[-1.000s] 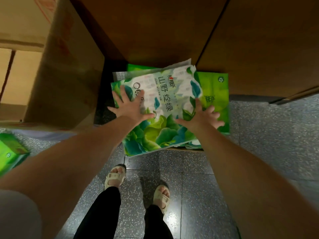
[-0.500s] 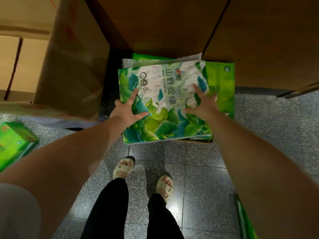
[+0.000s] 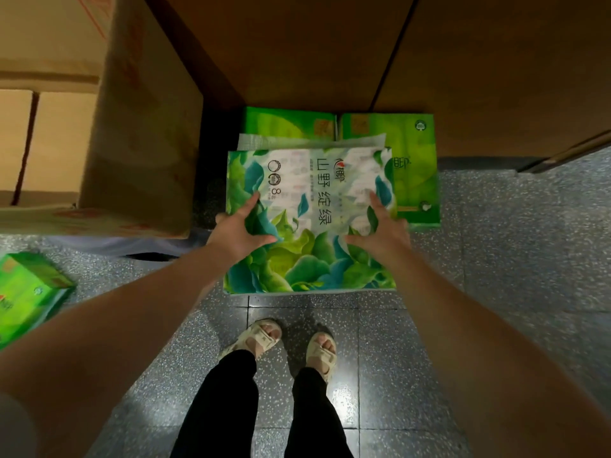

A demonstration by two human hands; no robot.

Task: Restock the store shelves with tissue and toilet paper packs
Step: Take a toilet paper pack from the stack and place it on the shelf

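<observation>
Tissue pack [image 3: 310, 219] (leaf print, large) lay flat on low shelf ledge, front edge overhanging floor [image 3: 496, 292]. Head view: left hand [image 3: 243, 231] and right hand [image 3: 380, 233] pressed flat on top, fingers spread and straight, gripping nothing. Two green packs [image 3: 413, 166] sat behind and beside it, touching. Cardboard box [image 3: 142, 143] stood at left; another green pack [image 3: 26, 292] lay on floor. Risk, judged: overhang could tip pack off ledge if hands lifted; hard push could jam it against rear packs.

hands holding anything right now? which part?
Both hands lie on the leaf-print tissue pack: left hand at its left side, right hand at its right. Fingers spread on top, not curled round.
</observation>
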